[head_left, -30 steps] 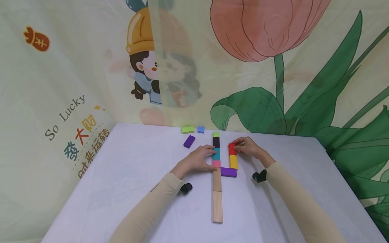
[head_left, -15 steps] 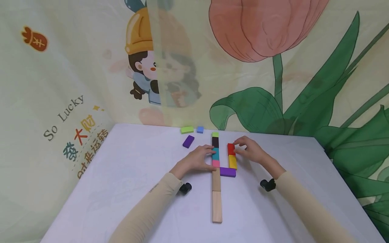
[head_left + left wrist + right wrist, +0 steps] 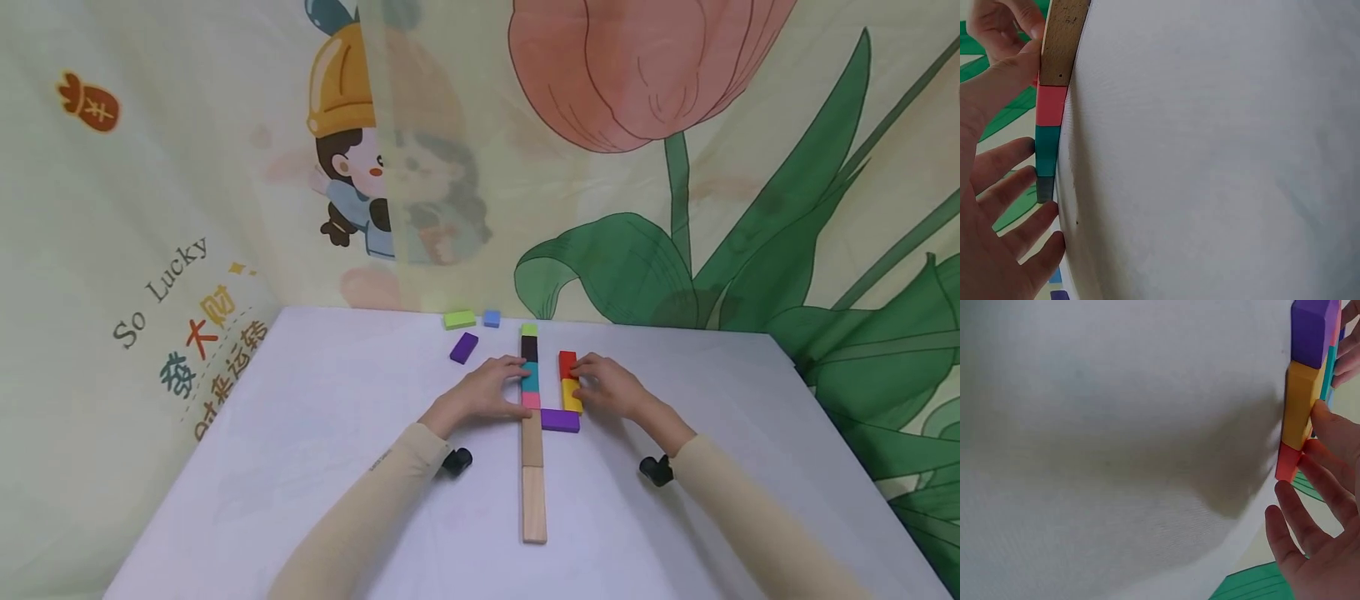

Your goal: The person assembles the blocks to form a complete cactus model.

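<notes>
In the head view, a row of blocks runs away from the person: two wooden blocks (image 3: 532, 442), then a pink block (image 3: 531, 402), a teal block (image 3: 530, 379), a black block (image 3: 529, 348) and a green one. My left hand (image 3: 480, 390) rests against its left side, thumb by the wood, fingertips by the teal block. A purple block (image 3: 560, 421) juts right from the row; a yellow block (image 3: 570, 402) and a red block (image 3: 567, 361) extend beyond it. Spread fingers of my right hand (image 3: 618, 390) touch the yellow and red blocks' right side, thumb on yellow (image 3: 1300, 403).
At the table's far edge lie a light green block (image 3: 460, 319), a small blue block (image 3: 492, 318) and a loose purple block (image 3: 464, 347). A printed curtain (image 3: 435, 183) hangs behind the white table (image 3: 337, 375).
My right hand has come off the red block's far end and moved nearer, down beside the red and yellow blocks. The left hand keeps its place on the row.
</notes>
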Demonstrator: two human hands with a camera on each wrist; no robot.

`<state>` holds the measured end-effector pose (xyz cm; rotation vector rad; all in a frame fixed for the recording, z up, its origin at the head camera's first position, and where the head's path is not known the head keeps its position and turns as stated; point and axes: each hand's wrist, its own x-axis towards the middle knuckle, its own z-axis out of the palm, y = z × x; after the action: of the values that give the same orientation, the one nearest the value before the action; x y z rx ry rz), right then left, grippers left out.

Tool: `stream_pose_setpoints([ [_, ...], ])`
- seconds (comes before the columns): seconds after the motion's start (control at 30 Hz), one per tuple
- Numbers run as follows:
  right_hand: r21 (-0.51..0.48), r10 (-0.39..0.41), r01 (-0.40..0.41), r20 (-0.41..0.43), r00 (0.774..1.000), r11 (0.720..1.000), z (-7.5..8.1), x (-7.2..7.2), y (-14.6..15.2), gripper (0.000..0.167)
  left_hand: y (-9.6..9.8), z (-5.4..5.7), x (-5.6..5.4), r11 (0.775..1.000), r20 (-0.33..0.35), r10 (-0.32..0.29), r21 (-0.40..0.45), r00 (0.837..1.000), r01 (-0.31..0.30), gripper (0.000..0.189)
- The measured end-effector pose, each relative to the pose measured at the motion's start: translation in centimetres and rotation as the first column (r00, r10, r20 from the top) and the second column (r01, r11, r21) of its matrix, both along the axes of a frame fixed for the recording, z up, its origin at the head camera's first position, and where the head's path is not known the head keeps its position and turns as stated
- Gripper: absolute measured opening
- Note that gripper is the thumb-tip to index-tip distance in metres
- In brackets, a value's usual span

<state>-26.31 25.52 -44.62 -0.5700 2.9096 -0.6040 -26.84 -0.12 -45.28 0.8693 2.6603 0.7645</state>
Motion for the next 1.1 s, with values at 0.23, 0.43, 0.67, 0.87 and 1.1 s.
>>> stream_pose_setpoints([
  [0.23,-0.001,0.002,-0.002,-0.010,1.000,1.000,-0.2,0.0,0.2,0.038,0.2,-0.3,-0.1,0.999,-0.058,-0.034,-0.028,0.998,0.033,0.069],
  [0.43,-0.010,0.018,-0.018,-0.010,1.000,1.000,-0.1,-0.2,0.2,0.037,0.1,-0.3,-0.2,0.999,-0.062,-0.035,-0.032,0.997,0.033,0.070],
  [0.67,-0.021,0.002,-0.002,-0.001,1.000,1.000,-0.2,-0.3,0.1,0.037,-0.7,0.1,-0.7,0.995,-0.193,0.101,0.027,0.976,-0.098,0.056],
  [0.87,-0.029,0.000,0.000,0.006,1.000,1.000,0.0,-0.4,0.1,0.037,-2.4,0.1,-1.4,0.925,-0.267,0.380,0.110,0.886,-0.363,0.042],
  [1.1,-0.049,-0.006,0.006,0.011,1.000,0.999,-0.3,-0.2,0.1,0.036,-4.1,-0.6,-1.9,0.852,-0.252,0.524,0.126,0.814,-0.509,0.044],
])
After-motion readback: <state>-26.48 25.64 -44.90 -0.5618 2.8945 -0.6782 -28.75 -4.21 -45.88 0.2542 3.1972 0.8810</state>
